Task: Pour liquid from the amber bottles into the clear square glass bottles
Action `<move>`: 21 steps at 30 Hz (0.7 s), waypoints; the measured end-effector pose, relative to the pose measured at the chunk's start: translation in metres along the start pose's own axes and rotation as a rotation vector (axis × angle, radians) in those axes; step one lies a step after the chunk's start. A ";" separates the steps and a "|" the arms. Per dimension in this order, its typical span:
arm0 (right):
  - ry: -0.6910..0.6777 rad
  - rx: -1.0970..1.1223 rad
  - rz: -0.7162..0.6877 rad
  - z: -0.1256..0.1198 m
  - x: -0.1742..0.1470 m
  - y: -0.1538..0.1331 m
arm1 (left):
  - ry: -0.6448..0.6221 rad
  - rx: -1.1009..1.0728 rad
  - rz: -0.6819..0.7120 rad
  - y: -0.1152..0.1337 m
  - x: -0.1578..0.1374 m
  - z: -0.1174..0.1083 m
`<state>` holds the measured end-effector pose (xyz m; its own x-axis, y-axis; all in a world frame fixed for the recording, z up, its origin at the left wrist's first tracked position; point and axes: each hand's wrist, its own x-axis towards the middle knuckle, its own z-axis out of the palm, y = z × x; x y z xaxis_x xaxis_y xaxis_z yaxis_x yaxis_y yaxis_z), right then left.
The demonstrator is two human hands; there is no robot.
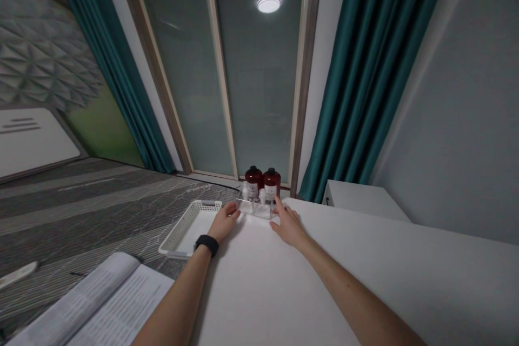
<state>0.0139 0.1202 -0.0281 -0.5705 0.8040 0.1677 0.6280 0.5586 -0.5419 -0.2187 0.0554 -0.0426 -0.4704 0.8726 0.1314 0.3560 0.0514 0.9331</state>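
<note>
At the far end of the white tabletop [259, 275] stands a small clear plastic holder [255, 210] with white pump-top bottles [262, 196] in it. Right behind it are two dark red-brown bottles [271, 179] with black caps and pale labels. My left hand [224, 223], with a black watch on the wrist, is at the holder's left end, its fingers reaching toward the side. My right hand [287, 223] is at the right end, index finger stretched forward and thumb apart near the front corner. Whether the fingertips press on the holder is hard to make out.
A white perforated basket [182, 227] lies left of my left hand, on a grey patterned surface [101, 205]. Nearer me is an open book [117, 297]. A white cabinet [365, 200] stands beyond the table at right, by teal curtains [377, 65] and glass sliding doors [259, 92].
</note>
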 end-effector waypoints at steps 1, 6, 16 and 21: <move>-0.002 0.000 0.002 0.000 0.000 0.000 | 0.000 0.003 0.002 0.000 0.000 0.000; -0.001 -0.005 0.012 0.000 0.001 -0.002 | -0.001 0.023 0.019 -0.002 0.001 -0.001; -0.003 -0.008 0.001 -0.002 -0.003 -0.002 | 0.001 0.061 0.083 0.000 0.000 -0.001; 0.030 0.009 -0.003 -0.005 -0.006 -0.004 | 0.054 0.125 0.118 0.006 -0.005 -0.006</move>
<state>0.0171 0.1136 -0.0229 -0.5564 0.8079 0.1939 0.6211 0.5595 -0.5488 -0.2194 0.0483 -0.0361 -0.4607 0.8490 0.2588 0.5075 0.0127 0.8616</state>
